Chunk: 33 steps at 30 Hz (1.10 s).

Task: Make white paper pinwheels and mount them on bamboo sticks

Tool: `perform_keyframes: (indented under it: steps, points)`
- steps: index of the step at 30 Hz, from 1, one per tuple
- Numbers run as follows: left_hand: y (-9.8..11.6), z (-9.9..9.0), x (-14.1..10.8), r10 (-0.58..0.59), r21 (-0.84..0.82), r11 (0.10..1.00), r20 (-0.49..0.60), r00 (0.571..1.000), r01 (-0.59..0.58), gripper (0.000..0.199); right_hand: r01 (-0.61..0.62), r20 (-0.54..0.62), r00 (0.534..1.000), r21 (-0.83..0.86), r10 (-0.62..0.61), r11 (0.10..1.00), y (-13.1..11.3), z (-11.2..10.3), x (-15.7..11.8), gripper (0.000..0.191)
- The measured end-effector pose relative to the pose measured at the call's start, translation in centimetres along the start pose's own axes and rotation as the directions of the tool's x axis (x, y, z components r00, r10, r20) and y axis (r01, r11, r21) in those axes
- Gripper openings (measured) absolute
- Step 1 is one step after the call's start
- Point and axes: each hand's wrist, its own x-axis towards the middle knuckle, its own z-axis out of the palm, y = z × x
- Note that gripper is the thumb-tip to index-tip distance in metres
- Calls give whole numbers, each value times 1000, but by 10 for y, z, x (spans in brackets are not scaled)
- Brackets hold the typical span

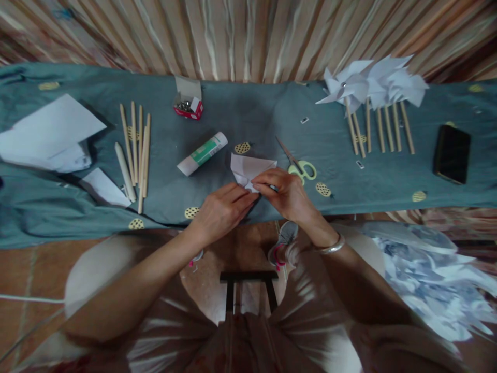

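Note:
A small white sheet of paper (253, 165), partly folded, lies at the front middle of the cloth-covered table. My left hand (224, 208) holds its near edge, fingers pressed together over it. From the other side my right hand (282, 189) pinches the same paper, thumb and forefinger close to the left fingertips. Both hands hide the paper's near corner. Just right of the paper are scissors (298, 165) with light green handles, lying partly behind my right hand. A glue stick (202, 153) with a green label rests to the upper left.
Several wooden sticks (140, 150) and white paper sheets (54, 135) lie at left. An opened red box (189, 106) of small metal pieces stands at the back. Paper pinwheels (375, 85) on sticks and a black phone (452, 154) are at right. A bag of paper scraps (435, 285) sits below.

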Motion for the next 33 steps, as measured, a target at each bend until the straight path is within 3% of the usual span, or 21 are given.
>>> perform_keyframes:
  steps: [8,23,33]
  points:
    - [-1,3,2,-45,-89,995,-18,999,43,21,-58,2,998,-114,59,992,-5,1,1,10]
    - [-4,6,2,-56,-134,990,-32,998,51,21,-77,-43,997,-142,71,987,-5,0,-3,3]
    - [-3,6,2,-62,-166,985,-28,998,57,19,-12,2,1000,-168,13,986,-3,3,-5,17]
